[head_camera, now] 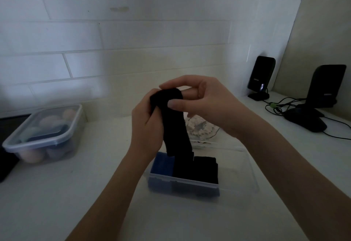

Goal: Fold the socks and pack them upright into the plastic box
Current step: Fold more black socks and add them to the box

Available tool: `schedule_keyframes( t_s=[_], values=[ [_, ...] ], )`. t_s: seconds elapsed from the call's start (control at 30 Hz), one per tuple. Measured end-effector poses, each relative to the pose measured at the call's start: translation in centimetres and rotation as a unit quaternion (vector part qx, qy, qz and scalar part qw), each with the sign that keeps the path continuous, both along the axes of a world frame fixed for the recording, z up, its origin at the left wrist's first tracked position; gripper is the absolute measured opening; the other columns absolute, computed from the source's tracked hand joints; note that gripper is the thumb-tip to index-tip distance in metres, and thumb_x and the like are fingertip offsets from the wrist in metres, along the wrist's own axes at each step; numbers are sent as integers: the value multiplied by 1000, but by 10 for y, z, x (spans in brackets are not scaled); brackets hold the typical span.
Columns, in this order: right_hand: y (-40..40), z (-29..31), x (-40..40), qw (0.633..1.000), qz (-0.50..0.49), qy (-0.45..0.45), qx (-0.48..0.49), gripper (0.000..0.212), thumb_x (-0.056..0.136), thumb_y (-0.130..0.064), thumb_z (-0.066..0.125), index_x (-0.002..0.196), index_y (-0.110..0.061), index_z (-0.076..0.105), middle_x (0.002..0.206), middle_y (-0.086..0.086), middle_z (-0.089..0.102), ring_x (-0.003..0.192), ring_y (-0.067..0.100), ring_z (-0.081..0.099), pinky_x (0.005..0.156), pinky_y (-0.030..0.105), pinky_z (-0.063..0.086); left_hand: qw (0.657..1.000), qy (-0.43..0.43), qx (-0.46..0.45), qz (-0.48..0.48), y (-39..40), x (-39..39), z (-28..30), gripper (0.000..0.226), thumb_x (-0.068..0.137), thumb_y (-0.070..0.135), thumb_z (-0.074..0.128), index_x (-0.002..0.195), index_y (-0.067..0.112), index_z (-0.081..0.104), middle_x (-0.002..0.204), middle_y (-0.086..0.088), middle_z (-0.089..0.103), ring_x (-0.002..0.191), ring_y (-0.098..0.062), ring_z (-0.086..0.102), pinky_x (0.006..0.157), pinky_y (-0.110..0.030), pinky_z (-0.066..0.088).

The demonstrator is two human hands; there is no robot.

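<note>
You're holding a black sock [175, 124] up over the plastic box [237, 166] w/ both hands.
Box is sitting on the white counter [76, 193], w/ a blue folded sock [162, 163] & black folded socks [197, 167] standing at its left end. Sock's hanging down twd them. Your right hand [205, 103] is pinching its top; your left hand [146, 126] is gripping it just below.
</note>
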State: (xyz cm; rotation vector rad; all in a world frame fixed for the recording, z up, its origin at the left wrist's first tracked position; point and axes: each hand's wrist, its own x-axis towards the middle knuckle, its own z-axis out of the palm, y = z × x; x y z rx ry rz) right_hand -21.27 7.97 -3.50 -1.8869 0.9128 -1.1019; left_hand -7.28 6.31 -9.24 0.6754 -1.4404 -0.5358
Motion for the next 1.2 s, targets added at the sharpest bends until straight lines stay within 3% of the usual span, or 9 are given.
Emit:
schedule_keyframes(
  t_s=[0.07,0.17,0.3,0.47,0.6,0.7,0.87,1.0,1.2],
  values=[
    [0,1,1,999,-28,-8,-24,31,79,-9,72,108,-18,67,87,-1,77,73,8,70,56,17,47,999,8,38,-22,0,-2,0,23,94,7,42,91,17,62,78,-1,63,69,-6,61,60,-20,50],
    [2,2,1,997,-35,-45,-43,39,79,-2,70,115,-17,64,89,4,77,61,11,67,46,17,46,996,4,74,-50,-1,-3,-1,26,98,19,37,99,18,63,87,-10,69,80,-20,68,68,-31,56],
    [1,3,1,995,-50,-39,-76,56,80,1,67,126,-27,54,96,2,75,52,35,55,40,25,44,988,35,111,-97,0,-3,4,31,99,31,32,99,23,62,78,11,73,77,-5,69,60,-17,51],
    [1,0,2,994,-45,-90,-36,31,81,-2,67,109,-14,63,79,5,73,60,9,65,52,17,49,993,12,74,-96,5,-4,5,26,87,39,47,103,24,62,85,10,73,86,-9,70,68,-18,53],
    [-5,-5,0,990,-10,-138,10,31,82,6,61,105,-15,64,87,4,69,77,18,65,74,29,58,993,7,65,-101,5,-4,3,25,91,31,44,107,24,61,93,3,70,89,-11,70,69,-20,54],
    [-6,-5,0,983,34,-164,69,37,83,11,55,108,-15,63,94,3,69,83,16,66,75,30,56,994,18,57,-90,3,-2,2,21,95,24,44,106,26,62,93,2,70,88,-13,69,70,-22,55],
    [-5,-2,-4,993,26,-90,66,40,85,6,53,112,-19,67,93,11,72,88,22,61,82,39,42,996,4,56,-70,3,-3,1,21,96,26,44,106,22,61,89,4,69,81,-11,68,66,-18,53],
    [-1,1,-4,983,61,-139,100,33,89,-8,55,117,-23,64,120,24,61,97,27,51,83,41,37,994,-7,75,-75,3,-5,0,30,92,32,42,109,17,61,94,-9,70,83,-25,69,70,-30,57],
    [-1,1,-3,972,46,-191,127,23,83,-15,63,105,-23,67,93,2,65,91,22,56,82,41,39,994,-28,72,-80,3,-5,-1,37,95,34,36,107,11,62,94,-19,68,84,-35,68,73,-46,58]
  ],
)
